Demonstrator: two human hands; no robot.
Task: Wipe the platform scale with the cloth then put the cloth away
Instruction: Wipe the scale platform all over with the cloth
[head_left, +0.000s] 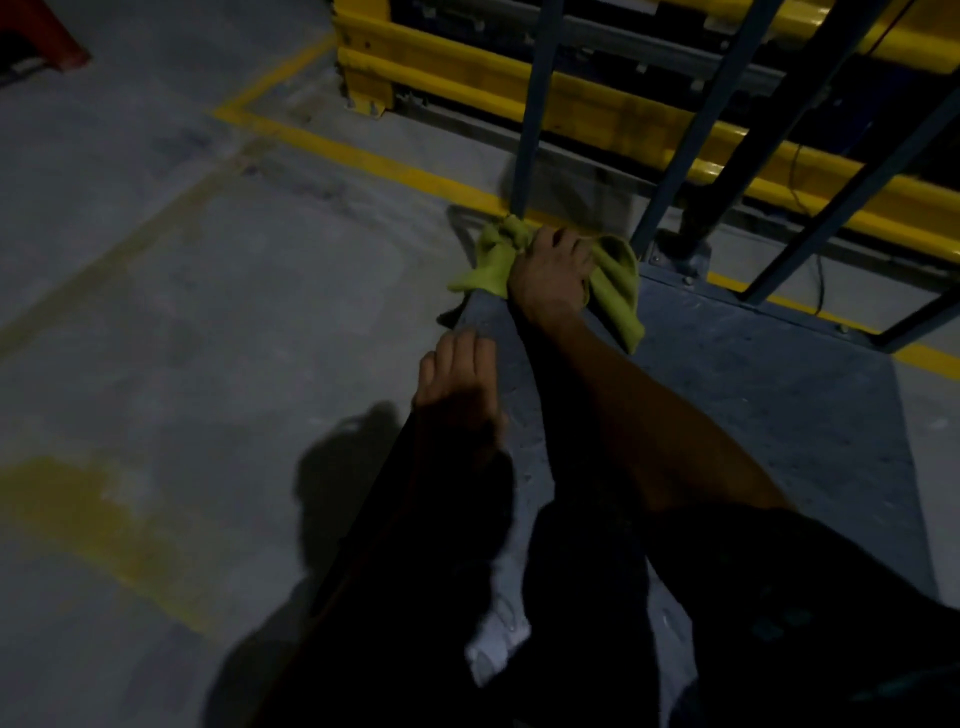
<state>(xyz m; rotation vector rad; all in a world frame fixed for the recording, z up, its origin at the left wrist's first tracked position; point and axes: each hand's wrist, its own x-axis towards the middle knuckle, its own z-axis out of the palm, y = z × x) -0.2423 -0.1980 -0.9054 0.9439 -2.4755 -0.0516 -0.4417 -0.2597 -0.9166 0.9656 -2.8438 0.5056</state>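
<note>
Wiping underway: right hand (553, 275) grips cloth (618, 291) at far corner of scale (779, 395); left hand (457, 384) resting loose, holding nothing. Putting away not done.

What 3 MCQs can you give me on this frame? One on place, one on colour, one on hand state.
1. Where is the cloth?
A. At the platform scale's far left corner, by a blue post
B. On the red object
C. Hung on the yellow guard rail

2. What colour is the cloth?
A. White
B. Yellow-green
C. Blue

3. What is the left hand doing?
A. Gripping the cloth
B. Resting at the scale's left edge, holding nothing
C. Holding a post

Key: 1 A, the cloth lies bunched there; 2 B, its folds show; 3 B, only the right hand is on the cloth.
</note>
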